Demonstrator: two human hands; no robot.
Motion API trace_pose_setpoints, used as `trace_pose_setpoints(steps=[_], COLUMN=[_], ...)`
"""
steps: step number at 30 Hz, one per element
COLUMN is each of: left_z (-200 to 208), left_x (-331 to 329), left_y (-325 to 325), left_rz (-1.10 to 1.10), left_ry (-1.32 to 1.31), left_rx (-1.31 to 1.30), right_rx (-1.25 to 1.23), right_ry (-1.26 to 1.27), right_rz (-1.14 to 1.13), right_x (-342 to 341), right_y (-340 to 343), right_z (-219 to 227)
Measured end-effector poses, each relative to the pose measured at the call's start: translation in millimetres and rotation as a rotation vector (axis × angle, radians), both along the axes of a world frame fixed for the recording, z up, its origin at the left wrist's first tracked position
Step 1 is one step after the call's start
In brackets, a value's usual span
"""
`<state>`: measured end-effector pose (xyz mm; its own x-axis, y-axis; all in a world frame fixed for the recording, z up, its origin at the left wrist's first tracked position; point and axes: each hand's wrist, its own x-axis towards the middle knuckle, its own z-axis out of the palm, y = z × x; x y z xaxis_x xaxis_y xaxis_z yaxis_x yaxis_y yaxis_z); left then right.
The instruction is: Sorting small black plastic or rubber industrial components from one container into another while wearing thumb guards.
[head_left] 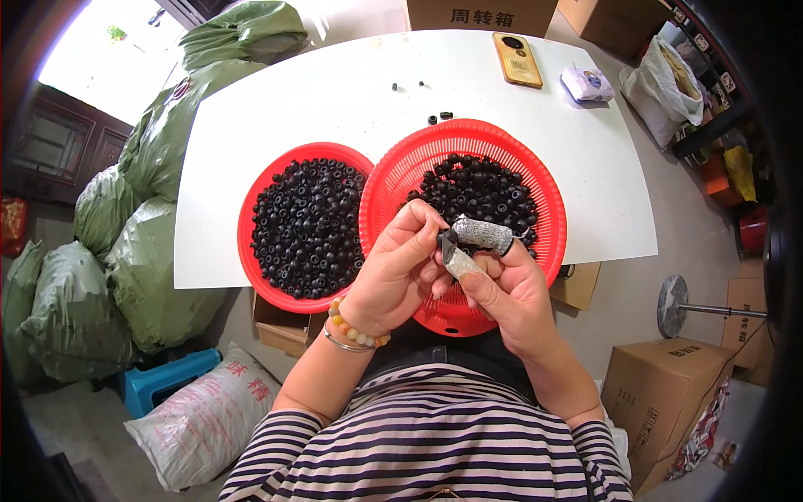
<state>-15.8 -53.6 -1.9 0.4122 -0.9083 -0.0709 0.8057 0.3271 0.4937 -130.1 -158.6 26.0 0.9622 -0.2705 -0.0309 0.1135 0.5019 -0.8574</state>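
My left hand point(393, 272) pinches a small black plastic part point(447, 241) between thumb and fingertips. From the other side my right hand point(514, 289) grips the same part. A grey knit finger cover point(483, 234) is on its index finger, and a whitish wrap point(462, 264) is round the thumb. Both hands are held over the near side of a red slotted plastic basket point(548, 197), which holds a heap of round black parts point(481, 188) with holes. To its left, a red basin point(247, 230) is filled with similar black parts point(305, 222).
The white table point(276, 109) carries a few loose black parts point(439, 117), a yellow-cased phone point(517, 60) and a pale purple packet point(587, 84). Green sacks point(171, 268), a white woven bag point(209, 418) and a blue stool point(171, 381) stand left; cardboard boxes point(665, 402) stand right.
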Motion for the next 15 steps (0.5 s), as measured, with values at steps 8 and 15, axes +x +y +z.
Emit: trace_pose_setpoints(steps=[8,15], left_z=[4.7,-0.6], left_x=[-1.9,4.7], left_y=[-0.8,1.4], left_rz=[0.025,-0.054], left_ry=[-0.014,0.043], left_rx=[0.047,0.019], right_rx=[-0.051,-0.076], right_ry=[0.038,0.055], right_rz=[0.035,0.008], right_x=[-3.6,-4.2], right_y=[-5.6,-5.2], right_z=[-8.5,-7.9])
